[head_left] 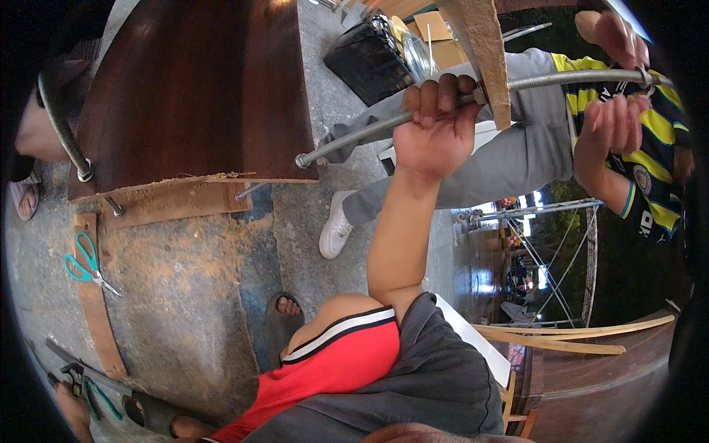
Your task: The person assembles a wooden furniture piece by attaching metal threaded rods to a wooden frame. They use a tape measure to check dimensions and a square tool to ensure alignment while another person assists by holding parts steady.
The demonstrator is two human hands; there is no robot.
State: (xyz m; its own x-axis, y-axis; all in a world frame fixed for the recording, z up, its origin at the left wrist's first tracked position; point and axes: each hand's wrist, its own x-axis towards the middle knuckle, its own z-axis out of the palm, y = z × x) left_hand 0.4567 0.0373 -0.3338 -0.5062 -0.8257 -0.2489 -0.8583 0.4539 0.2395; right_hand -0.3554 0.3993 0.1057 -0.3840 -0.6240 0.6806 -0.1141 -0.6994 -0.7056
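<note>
My right hand [436,136] is raised and closed around a long threaded metal rod [369,133]. Its thumb and fingers sit beside a nut [478,96] that lies against a narrow raw-edged board [484,59]. The rod passes through this board and on to the right. At its left end it meets a dark brown wooden panel [192,88], where another nut [301,160] sits against the edge. A second bent rod [63,133] goes into the panel's left corner. My left hand is out of view.
A co-worker's two hands [613,133] are by the rod's right end. Teal-handled scissors [87,260] lie on a wooden strip [103,325] on the dusty floor, with pliers [100,399] nearby. A black bag [369,59] stands behind. Wooden slats [569,341] stick out at right.
</note>
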